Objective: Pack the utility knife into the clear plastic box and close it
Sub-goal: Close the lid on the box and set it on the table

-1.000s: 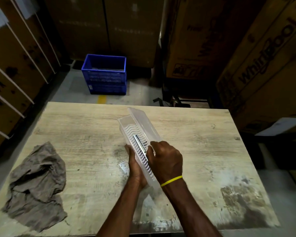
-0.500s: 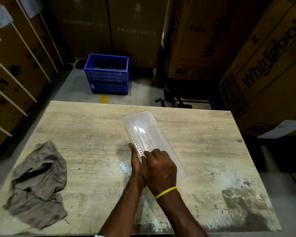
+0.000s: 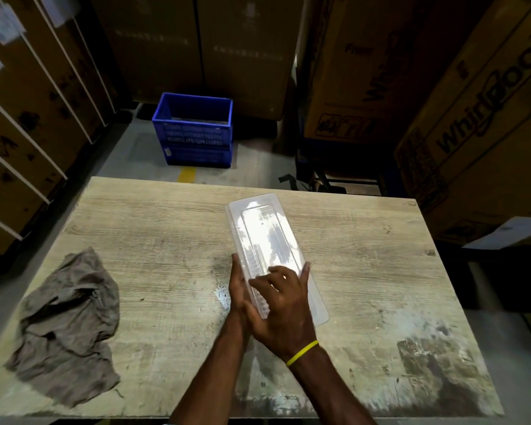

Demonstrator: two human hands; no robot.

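Table: box under right hand

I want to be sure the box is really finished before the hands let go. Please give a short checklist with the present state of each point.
1. Lid lies flat on the clear plastic box: ok.
2. Lid snapped shut all around: cannot tell.
3. Utility knife inside: cannot tell, glare hides it.
4. Box rests on the wooden table, away from the edges: ok.
5. Left hand steadies the box's side, right hand presses on top: ok.
6. Grey rag apart from the box: ok.
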